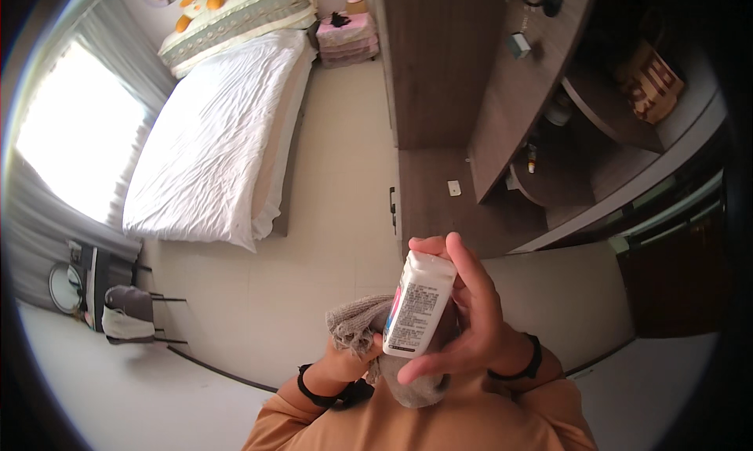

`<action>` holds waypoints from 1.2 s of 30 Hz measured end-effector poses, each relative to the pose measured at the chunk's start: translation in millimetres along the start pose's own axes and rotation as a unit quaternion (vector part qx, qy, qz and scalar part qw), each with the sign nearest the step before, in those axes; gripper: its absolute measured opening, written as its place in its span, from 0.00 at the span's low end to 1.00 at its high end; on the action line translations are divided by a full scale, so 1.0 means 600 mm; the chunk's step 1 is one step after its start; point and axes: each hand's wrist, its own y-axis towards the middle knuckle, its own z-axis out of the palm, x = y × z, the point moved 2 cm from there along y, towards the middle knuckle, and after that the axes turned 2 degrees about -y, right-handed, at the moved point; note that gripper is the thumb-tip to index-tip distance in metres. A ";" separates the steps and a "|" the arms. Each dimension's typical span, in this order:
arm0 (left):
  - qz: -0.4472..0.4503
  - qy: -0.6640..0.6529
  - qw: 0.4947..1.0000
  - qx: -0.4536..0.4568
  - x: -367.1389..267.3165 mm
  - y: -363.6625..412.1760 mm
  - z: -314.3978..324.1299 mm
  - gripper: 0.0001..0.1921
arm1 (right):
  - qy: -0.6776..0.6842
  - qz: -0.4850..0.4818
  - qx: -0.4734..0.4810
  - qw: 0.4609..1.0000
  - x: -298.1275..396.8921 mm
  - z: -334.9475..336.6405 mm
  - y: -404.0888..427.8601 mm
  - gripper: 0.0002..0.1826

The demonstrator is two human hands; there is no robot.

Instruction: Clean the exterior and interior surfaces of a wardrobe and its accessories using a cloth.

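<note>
A white plastic container (419,310) with rounded corners and fine printing on its side is held upright, slightly tilted, in front of my chest. My right hand (479,315) grips it, with fingers at its top and the thumb near its bottom end. Left of it, my left hand (356,357) holds a bunched grey-brown cloth (359,321) with frayed ends. More greyish fabric (415,386) hangs below the container; whether it is the same cloth I cannot tell. Both wrists wear black bands.
A bed (206,139) with a white sheet stands at the upper left. A brown open wardrobe (441,68) with shelves is ahead and right, a small white card (454,188) on its base. A chair (128,313) stands at the lower left.
</note>
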 end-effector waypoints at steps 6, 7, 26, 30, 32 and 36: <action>-0.043 -0.013 0.998 0.033 0.029 0.033 0.035 0.29 | -0.040 -0.039 -0.004 0.998 0.007 -0.059 -0.011 0.67; -0.040 -0.011 0.999 0.029 0.031 0.038 0.043 0.29 | -0.081 -0.069 0.018 0.994 0.007 -0.073 -0.011 0.71; -0.108 0.103 0.988 -0.038 0.081 0.158 0.320 0.33 | -0.121 -0.189 -0.028 0.974 0.007 -0.388 -0.038 0.63; 0.393 0.366 0.837 0.102 0.069 0.226 0.369 0.31 | -0.139 -0.175 -0.032 0.974 0.005 -0.447 -0.049 0.63; 0.411 0.360 0.833 0.091 0.077 0.245 0.390 0.29 | -0.138 -0.168 -0.032 0.976 0.005 -0.471 -0.053 0.63; 0.432 0.353 0.826 0.077 0.093 0.263 0.408 0.23 | -0.123 -0.142 -0.037 0.981 -0.003 -0.501 -0.069 0.62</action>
